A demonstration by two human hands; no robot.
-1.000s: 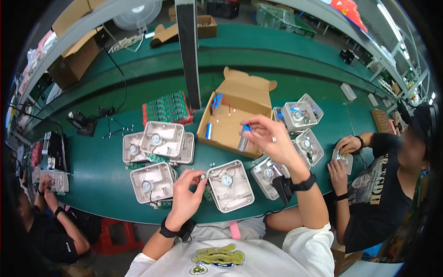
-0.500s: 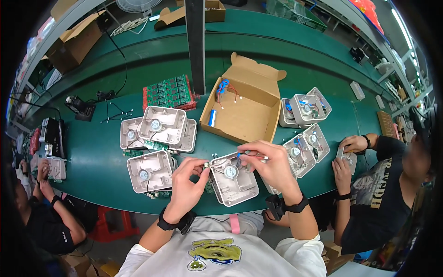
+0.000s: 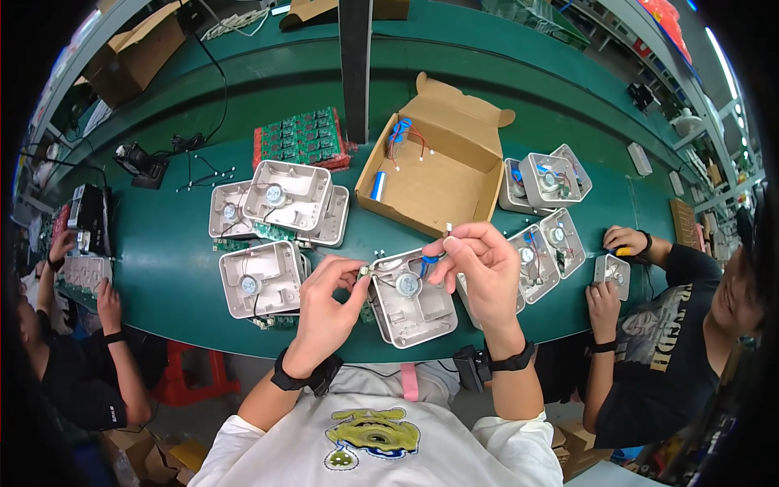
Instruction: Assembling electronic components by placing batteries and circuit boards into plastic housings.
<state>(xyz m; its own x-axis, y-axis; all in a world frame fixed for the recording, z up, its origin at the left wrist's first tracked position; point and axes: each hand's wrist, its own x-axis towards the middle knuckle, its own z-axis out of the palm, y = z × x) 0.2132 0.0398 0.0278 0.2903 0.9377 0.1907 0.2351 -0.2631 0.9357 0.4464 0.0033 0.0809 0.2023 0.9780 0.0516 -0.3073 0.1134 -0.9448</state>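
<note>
A light grey plastic housing [image 3: 415,318] with a round silver speaker [image 3: 408,284] and thin wires inside lies in front of me on the table. At its left rim my left hand [image 3: 329,308] pinches a small greenish circuit board [image 3: 364,271] between thumb and fingertips. Over its far right corner my right hand [image 3: 484,272] is closed on a thin wire lead, whose white plug [image 3: 449,229] sticks up past the fingertips. A small blue part [image 3: 428,260] shows beside the right fingers; whether they touch it I cannot tell.
Similar housings [image 3: 286,195] are stacked on the left, more [image 3: 554,180] on the right. An open cardboard box [image 3: 438,191] with blue batteries stands ahead, beside red-wrapped green circuit boards [image 3: 300,138]. A metal post [image 3: 355,73] rises behind. Co-workers sit on both sides.
My right hand has turned and lifted slightly, bringing the white plug upward from its sideways position. My left hand stays pinched on the board. The view has shifted a little.
</note>
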